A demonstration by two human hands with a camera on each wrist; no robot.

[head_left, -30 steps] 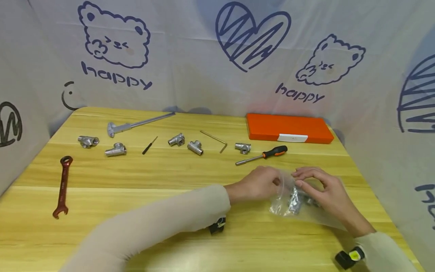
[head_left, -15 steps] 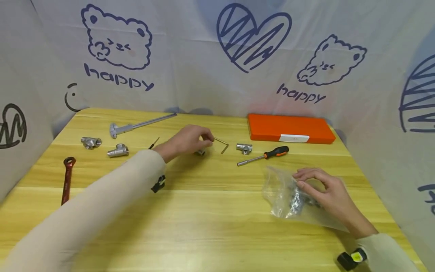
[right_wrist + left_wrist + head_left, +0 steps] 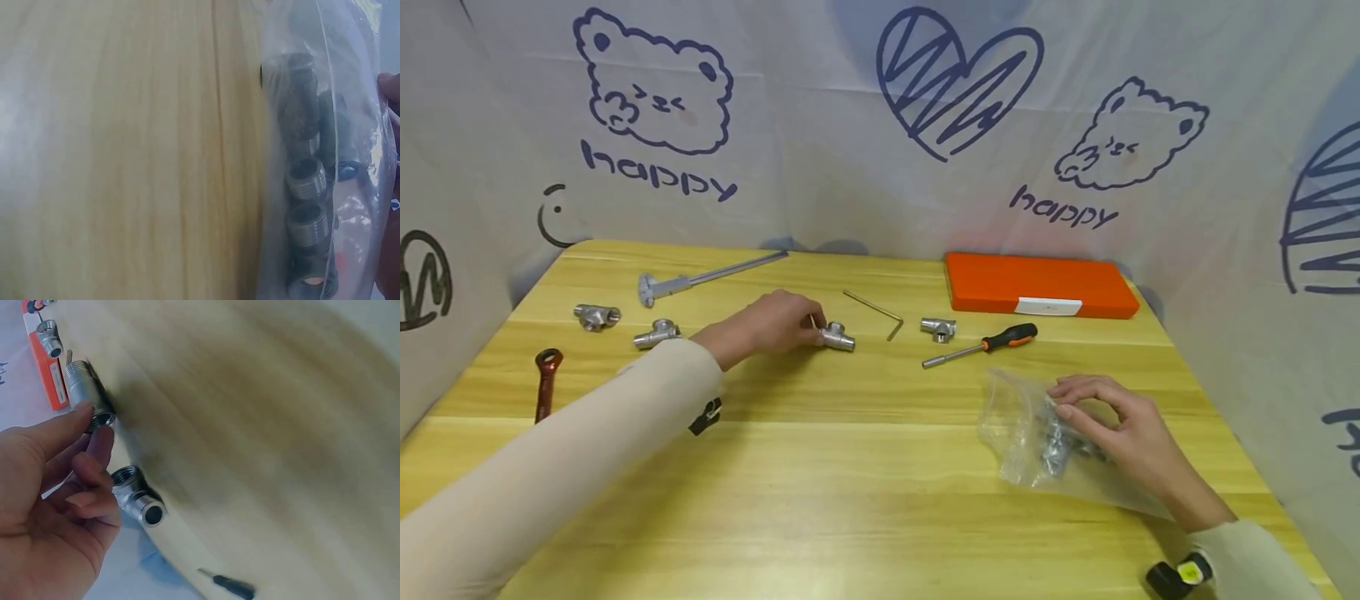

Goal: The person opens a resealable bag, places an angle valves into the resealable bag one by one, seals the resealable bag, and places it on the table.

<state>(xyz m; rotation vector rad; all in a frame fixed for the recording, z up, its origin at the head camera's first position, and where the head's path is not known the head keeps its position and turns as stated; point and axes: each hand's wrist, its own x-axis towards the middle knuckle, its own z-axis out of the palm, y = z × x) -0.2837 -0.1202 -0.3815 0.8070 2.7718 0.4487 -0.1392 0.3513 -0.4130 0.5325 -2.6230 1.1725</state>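
Observation:
My left hand (image 3: 769, 325) pinches a silver threaded tee pipe fitting (image 3: 838, 337) at one end, between thumb and finger. In the left wrist view the thumb lies on that tee's rim, and a second tee (image 3: 139, 497) sits just beside the curled fingers. This second tee is hidden behind the hand in the head view. My right hand (image 3: 1123, 425) grips the upper edge of a clear plastic zip bag (image 3: 1015, 433) on the right of the table. Several threaded metal fittings (image 3: 307, 181) show through the bag in the right wrist view.
Two tees (image 3: 597, 316) lie at left, another tee (image 3: 937, 329) right of centre. Around them are a caliper (image 3: 662, 288), red wrench (image 3: 547, 379), hex key (image 3: 874, 307), orange-black screwdriver (image 3: 1000, 339), small black screwdriver (image 3: 232, 586) and orange case (image 3: 1037, 283) at the back.
My left hand has left the bag and moved left to the tees, where the pinched tee has turned and shifted slightly. The right hand has stayed on the bag.

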